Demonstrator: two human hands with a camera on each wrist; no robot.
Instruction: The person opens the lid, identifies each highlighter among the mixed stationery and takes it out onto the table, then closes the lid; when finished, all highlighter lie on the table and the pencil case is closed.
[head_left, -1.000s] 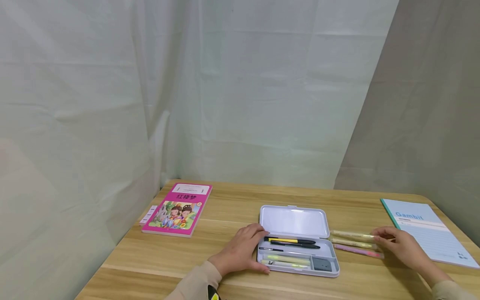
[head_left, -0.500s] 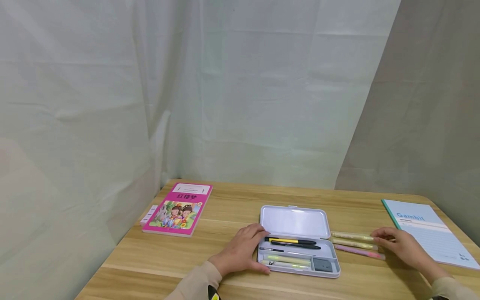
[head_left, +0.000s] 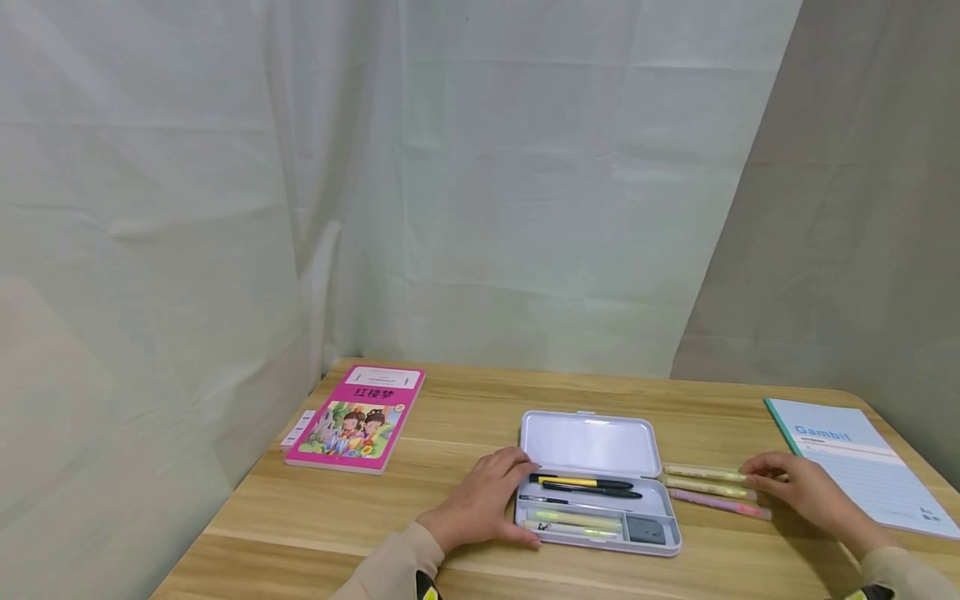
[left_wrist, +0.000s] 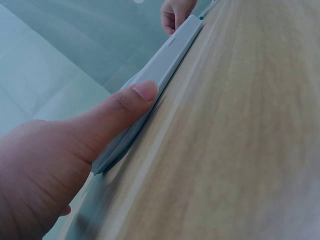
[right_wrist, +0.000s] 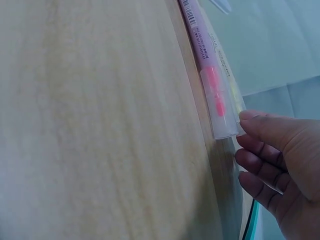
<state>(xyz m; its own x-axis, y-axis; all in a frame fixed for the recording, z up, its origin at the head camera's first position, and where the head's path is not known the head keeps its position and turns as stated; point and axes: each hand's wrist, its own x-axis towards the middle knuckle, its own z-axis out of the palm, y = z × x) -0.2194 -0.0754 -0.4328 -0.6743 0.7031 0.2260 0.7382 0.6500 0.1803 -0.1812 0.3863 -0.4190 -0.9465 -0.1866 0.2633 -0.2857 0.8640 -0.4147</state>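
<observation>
A white pencil case (head_left: 588, 442) lies with its lid folded back on the table. My left hand (head_left: 483, 500) holds its left end, the thumb along the front side in the left wrist view. Inside are black and yellow pens (head_left: 585, 482), two pale yellow highlighters (head_left: 577, 520) and a dark grey block (head_left: 645, 530). Right of the case, a yellow highlighter (head_left: 701, 472) lies above another yellow highlighter (head_left: 708, 487) and a purple-pink highlighter (right_wrist: 202, 40). My right hand (head_left: 798, 492) pinches the right end of the uppermost one between thumb and index finger; the other fingers curl loosely.
A pink book (head_left: 356, 421) lies at the back left, over a small white item (head_left: 298, 429) that sticks out on its left. A light blue notebook (head_left: 862, 467) lies at the right, beyond my right hand. Pale curtains (head_left: 525, 208) stand behind the wooden table (head_left: 420, 508).
The uppermost yellow highlighter has come down slightly to lie alongside the others, my right fingers still at its end. My left hand and the pencil case have not visibly moved.
</observation>
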